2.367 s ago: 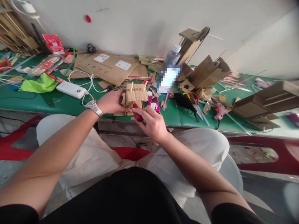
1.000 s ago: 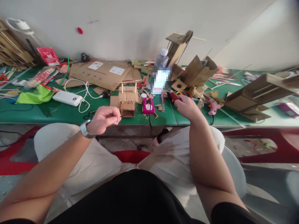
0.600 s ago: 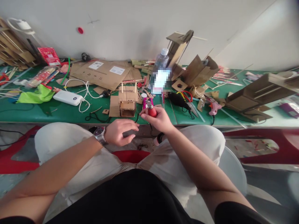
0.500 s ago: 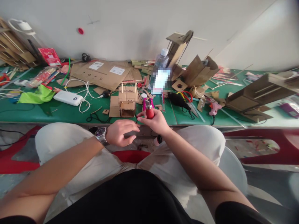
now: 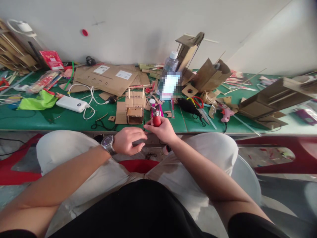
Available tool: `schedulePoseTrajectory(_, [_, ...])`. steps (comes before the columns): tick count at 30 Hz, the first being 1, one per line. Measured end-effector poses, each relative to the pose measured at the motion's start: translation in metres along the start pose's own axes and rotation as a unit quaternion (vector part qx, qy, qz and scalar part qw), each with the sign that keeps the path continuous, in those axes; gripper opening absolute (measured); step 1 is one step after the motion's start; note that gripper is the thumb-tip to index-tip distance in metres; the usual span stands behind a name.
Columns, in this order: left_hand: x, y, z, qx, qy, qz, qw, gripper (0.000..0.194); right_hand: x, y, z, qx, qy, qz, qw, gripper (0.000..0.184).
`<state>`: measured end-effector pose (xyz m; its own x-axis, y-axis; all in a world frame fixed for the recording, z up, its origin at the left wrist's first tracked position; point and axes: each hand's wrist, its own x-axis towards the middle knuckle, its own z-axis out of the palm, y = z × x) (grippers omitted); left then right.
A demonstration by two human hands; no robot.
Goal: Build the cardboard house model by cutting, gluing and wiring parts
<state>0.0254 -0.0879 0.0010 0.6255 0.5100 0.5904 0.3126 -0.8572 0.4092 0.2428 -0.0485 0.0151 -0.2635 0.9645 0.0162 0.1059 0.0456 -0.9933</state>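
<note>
Right hand (image 5: 162,129), gripping red-handled cutter (image 5: 156,120); left hand (image 5: 128,141), loosely curled, contents unclear. Cardboard box (image 5: 135,101): walls joined, front uncovered.

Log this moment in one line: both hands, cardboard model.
Right hand: holds red-handled craft knife, blade pointing away | Left hand: loosely open, no held item visible | Cardboard model: on green bench

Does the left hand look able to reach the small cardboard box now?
Probably yes: the left hand is close in front of the small cardboard box, with nothing large visible between them.
</note>
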Motion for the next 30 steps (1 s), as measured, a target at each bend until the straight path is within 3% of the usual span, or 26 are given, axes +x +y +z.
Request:
schedulePoseTrajectory(5, [0.0,0.003,0.001,-0.012,-0.008,-0.016,1.0,0.016,-0.003,-0.002,0.005,0.058,-0.021,0.002,0.998,0.048])
schedulePoseTrajectory(8, [0.001,0.007,0.002,-0.055,0.037,-0.094,0.993,0.009,-0.002,-0.002,0.004,0.024,-0.005,-0.017,1.0,0.049])
schedulePoseTrajectory(12, [0.0,0.008,0.008,-0.163,0.149,-0.273,0.936,0.017,-0.002,-0.001,0.003,0.013,-0.002,-0.03,0.999,0.053])
schedulePoseTrajectory(15, [0.002,0.003,0.011,-0.255,0.175,-0.342,0.887,0.034,-0.004,-0.003,0.004,0.011,-0.026,-0.026,0.999,0.055])
schedulePoseTrajectory(19, [0.004,-0.002,0.01,-0.28,0.145,-0.375,0.872,0.044,-0.006,-0.005,0.006,0.002,-0.044,-0.027,0.999,0.058])
schedulePoseTrajectory(23, [0.006,-0.002,0.007,-0.263,0.161,-0.373,0.875,0.038,-0.007,-0.005,0.006,0.004,-0.046,-0.028,0.999,0.058])
schedulePoseTrajectory(30, [0.009,-0.001,0.003,-0.327,0.169,-0.395,0.842,0.043,-0.009,-0.007,0.008,-0.04,-0.049,-0.038,0.997,0.054])
